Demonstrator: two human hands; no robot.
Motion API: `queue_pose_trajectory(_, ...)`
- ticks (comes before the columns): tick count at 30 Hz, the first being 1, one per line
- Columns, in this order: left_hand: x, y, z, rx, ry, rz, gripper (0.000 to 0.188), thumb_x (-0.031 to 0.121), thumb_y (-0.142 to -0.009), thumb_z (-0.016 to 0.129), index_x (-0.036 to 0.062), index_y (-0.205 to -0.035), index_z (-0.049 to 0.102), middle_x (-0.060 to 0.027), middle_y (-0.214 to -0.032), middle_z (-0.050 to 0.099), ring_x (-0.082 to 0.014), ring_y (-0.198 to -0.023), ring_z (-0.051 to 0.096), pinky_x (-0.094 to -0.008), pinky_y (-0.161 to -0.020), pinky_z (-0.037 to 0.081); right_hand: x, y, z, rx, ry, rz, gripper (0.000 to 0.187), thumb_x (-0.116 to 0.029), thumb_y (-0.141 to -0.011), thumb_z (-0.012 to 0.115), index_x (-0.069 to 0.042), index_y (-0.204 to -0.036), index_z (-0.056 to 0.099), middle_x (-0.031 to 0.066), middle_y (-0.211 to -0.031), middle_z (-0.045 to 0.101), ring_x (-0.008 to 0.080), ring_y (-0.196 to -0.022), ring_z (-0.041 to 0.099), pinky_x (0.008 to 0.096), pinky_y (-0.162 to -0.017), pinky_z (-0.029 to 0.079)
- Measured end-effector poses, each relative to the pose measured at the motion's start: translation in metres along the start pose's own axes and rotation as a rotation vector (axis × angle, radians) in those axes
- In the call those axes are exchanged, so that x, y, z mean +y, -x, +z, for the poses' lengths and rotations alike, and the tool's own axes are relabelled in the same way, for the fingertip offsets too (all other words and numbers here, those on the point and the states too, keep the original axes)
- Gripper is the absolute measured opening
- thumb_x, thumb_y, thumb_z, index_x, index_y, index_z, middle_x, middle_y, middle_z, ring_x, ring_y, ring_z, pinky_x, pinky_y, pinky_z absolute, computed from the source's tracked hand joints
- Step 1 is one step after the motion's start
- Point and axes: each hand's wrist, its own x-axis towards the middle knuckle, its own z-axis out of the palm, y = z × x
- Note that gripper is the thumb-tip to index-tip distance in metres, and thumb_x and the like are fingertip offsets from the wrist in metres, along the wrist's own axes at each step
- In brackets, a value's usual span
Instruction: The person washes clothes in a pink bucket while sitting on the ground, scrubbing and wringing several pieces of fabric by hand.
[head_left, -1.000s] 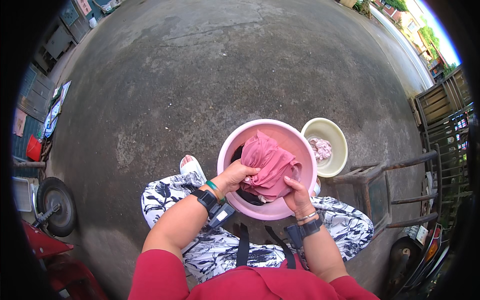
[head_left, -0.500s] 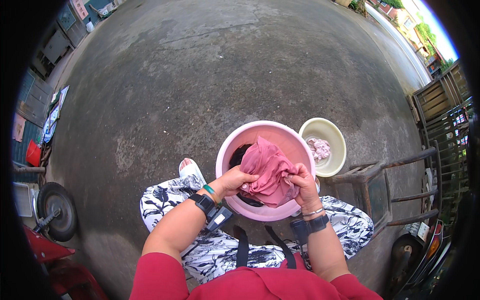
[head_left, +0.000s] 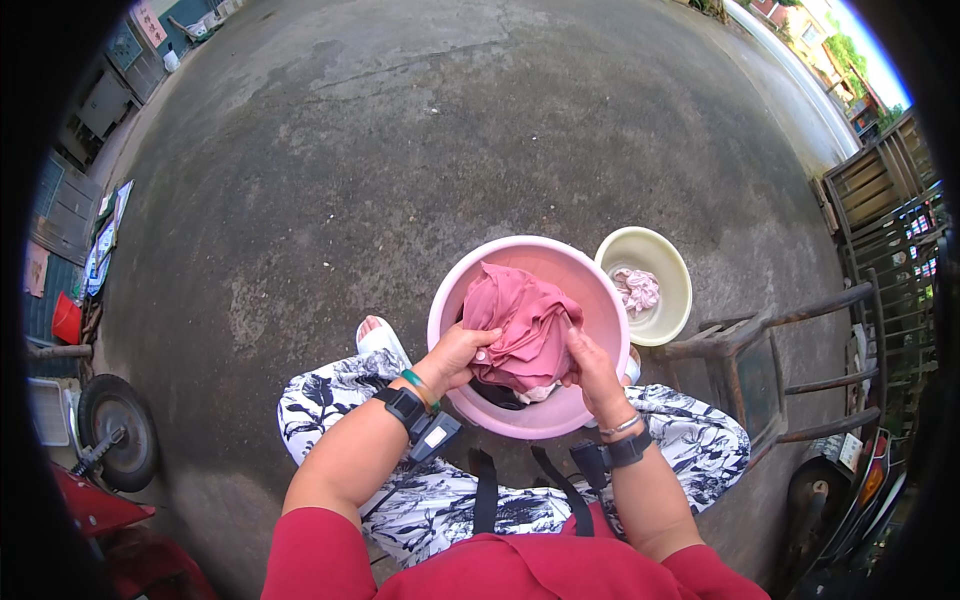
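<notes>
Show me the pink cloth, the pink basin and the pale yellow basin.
Pink cloth point(head_left: 522, 322), head view, middle folds.
Pink basin point(head_left: 592, 290), head view, inner wall.
Pale yellow basin point(head_left: 673, 284), head view, inner wall.

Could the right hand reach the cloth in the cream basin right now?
Probably yes: the cream basin is open-topped, nothing covers the cloth, though the right hand is at the pink garment.

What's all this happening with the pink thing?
A person's left hand grips a bunched pink cloth in a pink basin, and the right hand is at its other side. Something dark lies underneath. Next to it, a pale yellow-green basin holds a light pink bundle.
</notes>
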Motion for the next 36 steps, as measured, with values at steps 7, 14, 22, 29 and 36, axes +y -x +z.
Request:
queue_pose_trajectory(7,-0.009,-0.004,0.000,-0.034,-0.118,0.010,0.050,-0.003,-0.077,0.058,0.0057,-0.123,0.040,-0.0129,-0.107,0.055,-0.0228,-0.087,0.062,-0.0351,-0.078,0.053,0.007,-0.015,0.008,0.012,0.908,-0.425,0.026,-0.017,-0.088,0.051,0.002,-0.104,0.054,0.0093,-0.094,0.061,0.0171,-0.084,0.058,0.0316,-0.074,0.046)
queue_pose_trajectory(14,-0.019,-0.020,-0.021,0.205,0.039,-0.126,0.037,-0.011,-0.076,0.050,-0.0016,-0.110,0.042,-0.0202,-0.088,0.057,-0.0314,-0.069,0.062,-0.0456,-0.059,0.057,-0.004,-0.044,-0.038,-0.063,0.485,-0.235,0.035,-0.022,-0.081,0.060,0.001,-0.107,0.057,0.0147,-0.097,0.062,0.0209,-0.094,0.059,0.0305,-0.081,0.046)
queue_pose_trajectory(22,-0.021,-0.016,-0.019,0.306,-0.146,-0.113,0.023,-0.003,-0.079,0.050,-0.0098,-0.101,0.051,-0.0185,-0.088,0.062,-0.0282,-0.073,0.064,-0.0388,-0.064,0.057,-0.040,-0.060,-0.109,0.238,-0.040,-0.258,0.021,-0.020,-0.089,0.051,-0.004,-0.098,0.061,0.0014,-0.088,0.063,0.0075,-0.079,0.057,0.0208,-0.067,0.045)
queue_pose_trajectory(29,-0.023,-0.021,-0.043,0.340,-0.202,-0.173,0.024,0.000,-0.081,0.049,-0.0096,-0.103,0.051,-0.0173,-0.090,0.062,-0.0271,-0.074,0.064,-0.0392,-0.062,0.057,0.084,-0.106,-0.207,0.459,0.646,0.138,0.021,-0.022,-0.083,0.055,-0.006,-0.087,0.068,0.0093,-0.076,0.066,0.0172,-0.070,0.062,0.0293,-0.066,0.048)
queue_pose_trajectory(36,-0.017,-0.019,-0.018,0.382,-0.243,-0.252,0.018,-0.003,-0.078,0.049,-0.0073,-0.096,0.054,-0.0140,-0.082,0.062,-0.0215,-0.067,0.063,-0.0325,-0.063,0.055,0.171,-0.117,-0.181,0.111,1.198,0.359,0.032,-0.013,-0.079,0.049,-0.010,-0.110,0.059,0.0146,-0.119,0.053,0.0318,-0.102,0.055,0.0379,-0.088,0.045)
